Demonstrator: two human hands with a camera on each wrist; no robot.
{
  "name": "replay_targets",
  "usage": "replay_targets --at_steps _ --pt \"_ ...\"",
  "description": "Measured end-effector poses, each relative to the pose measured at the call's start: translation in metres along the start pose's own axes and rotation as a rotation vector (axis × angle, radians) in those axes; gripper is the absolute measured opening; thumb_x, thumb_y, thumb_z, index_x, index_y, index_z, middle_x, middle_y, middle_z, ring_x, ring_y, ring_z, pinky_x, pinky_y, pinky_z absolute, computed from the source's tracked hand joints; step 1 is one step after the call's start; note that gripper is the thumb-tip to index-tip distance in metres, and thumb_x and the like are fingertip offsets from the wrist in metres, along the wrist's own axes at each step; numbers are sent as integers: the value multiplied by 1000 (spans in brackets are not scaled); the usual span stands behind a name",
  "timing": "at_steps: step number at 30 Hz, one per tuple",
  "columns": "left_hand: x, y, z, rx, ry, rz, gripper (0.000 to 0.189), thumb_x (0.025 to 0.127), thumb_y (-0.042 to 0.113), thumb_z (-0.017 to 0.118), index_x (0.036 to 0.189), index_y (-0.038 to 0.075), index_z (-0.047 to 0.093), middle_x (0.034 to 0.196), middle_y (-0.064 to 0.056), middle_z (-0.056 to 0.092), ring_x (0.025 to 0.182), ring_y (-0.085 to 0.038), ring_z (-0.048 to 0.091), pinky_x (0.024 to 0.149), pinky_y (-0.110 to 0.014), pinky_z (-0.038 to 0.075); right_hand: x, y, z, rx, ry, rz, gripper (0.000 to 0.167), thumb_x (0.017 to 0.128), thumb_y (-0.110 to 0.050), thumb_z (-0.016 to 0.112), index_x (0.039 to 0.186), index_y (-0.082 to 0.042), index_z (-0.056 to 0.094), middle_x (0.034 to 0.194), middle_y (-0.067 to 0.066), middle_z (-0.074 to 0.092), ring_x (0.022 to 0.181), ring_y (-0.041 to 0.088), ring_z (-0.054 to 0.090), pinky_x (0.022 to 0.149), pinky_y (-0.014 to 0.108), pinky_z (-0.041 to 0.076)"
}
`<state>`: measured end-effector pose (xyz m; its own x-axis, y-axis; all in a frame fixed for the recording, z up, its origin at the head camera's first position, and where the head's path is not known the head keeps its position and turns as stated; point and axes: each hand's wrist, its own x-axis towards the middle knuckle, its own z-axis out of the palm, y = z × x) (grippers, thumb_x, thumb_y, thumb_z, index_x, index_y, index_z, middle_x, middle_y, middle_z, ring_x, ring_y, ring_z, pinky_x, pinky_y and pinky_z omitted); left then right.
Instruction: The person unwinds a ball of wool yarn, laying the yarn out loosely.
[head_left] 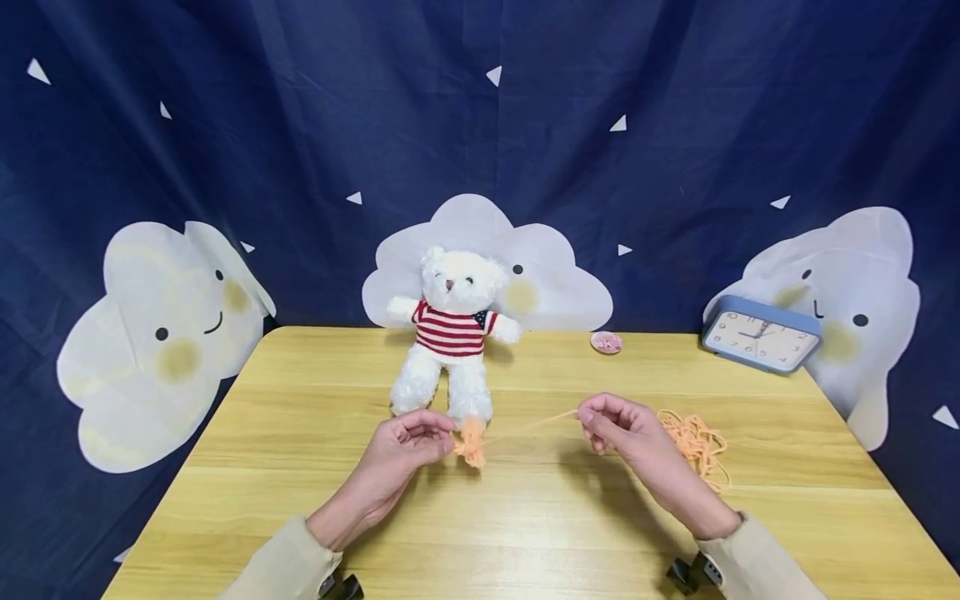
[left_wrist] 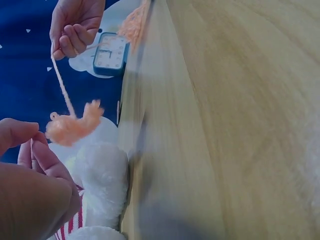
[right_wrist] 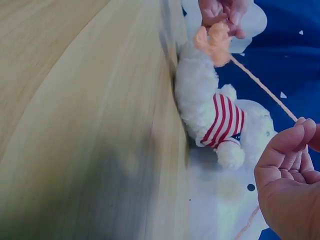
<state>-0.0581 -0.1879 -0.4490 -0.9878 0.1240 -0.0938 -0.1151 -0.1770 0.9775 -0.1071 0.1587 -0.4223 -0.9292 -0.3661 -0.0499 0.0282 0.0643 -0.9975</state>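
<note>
Between thumb and fingers, my left hand (head_left: 405,454) pinches one end of a small peach yarn bundle (head_left: 472,443), held above the table in front of the teddy bear. My right hand (head_left: 626,429) pinches a strand of yarn (head_left: 536,422) that runs taut from the bundle. In the right wrist view the strand (right_wrist: 262,86) rises straight from the bundle (right_wrist: 215,46) to the fingertips. Looped ends of the bundle (left_wrist: 75,127) stick out in the left wrist view. A loose pile of the same yarn (head_left: 693,446) lies on the table beside my right hand.
A white teddy bear (head_left: 455,333) in a striped shirt sits at the back of the wooden table (head_left: 525,533). To its right are a small pink round object (head_left: 606,342) and a blue clock (head_left: 761,335). A navy curtain (head_left: 420,108) with clouds hangs behind.
</note>
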Motion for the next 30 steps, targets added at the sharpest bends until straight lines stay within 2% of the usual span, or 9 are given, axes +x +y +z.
replay_targets --at_steps 7,11,14,17,21,28,30 --pt "-2 2 1 126 27 -89 26 89 -6 81 112 -13 69 100 -12 71 95 -20 65 81 -23 59 -1 -2 1 0 0 22 20 111 -21 67 112 -1 70 90 9 66 75 13 58 70 27 56" --pt "-2 0 2 155 6 -107 29 89 -5 80 115 -12 69 100 -9 69 95 -20 63 80 -22 57 -1 -1 0 2 6 36 20 111 -21 67 111 -2 71 90 7 65 75 13 58 69 27 55" --pt "-1 -3 5 185 -22 -115 32 90 -3 80 119 -11 68 101 -9 68 90 -17 63 73 -21 55 -1 1 -3 2 10 47 20 111 -21 67 111 -2 71 90 7 65 74 12 58 69 26 56" --pt "-1 -6 13 237 -62 -114 38 93 2 81 125 -10 65 103 -10 68 85 -16 63 67 -20 52 -2 2 -5 -5 17 51 20 111 -20 67 110 -1 71 90 9 66 74 12 58 69 26 56" --pt "-1 -11 31 309 -91 -99 45 94 8 85 129 -8 63 110 -13 66 86 -17 60 66 -20 51 -3 2 -7 -9 24 51 20 111 -20 68 110 -1 71 91 10 66 75 12 58 69 26 56" --pt "1 -26 59 427 -65 -54 54 87 11 92 130 -5 63 108 -11 63 71 -16 57 56 -24 50 -3 3 -6 -1 19 40 20 111 -20 67 109 0 70 89 6 66 74 12 58 69 26 56" --pt "2 -31 63 463 -59 -35 56 85 13 95 128 -4 63 106 -10 62 69 -15 57 57 -25 51 -4 3 -6 -1 21 40 20 111 -20 67 109 0 70 89 7 66 74 13 58 69 26 56"
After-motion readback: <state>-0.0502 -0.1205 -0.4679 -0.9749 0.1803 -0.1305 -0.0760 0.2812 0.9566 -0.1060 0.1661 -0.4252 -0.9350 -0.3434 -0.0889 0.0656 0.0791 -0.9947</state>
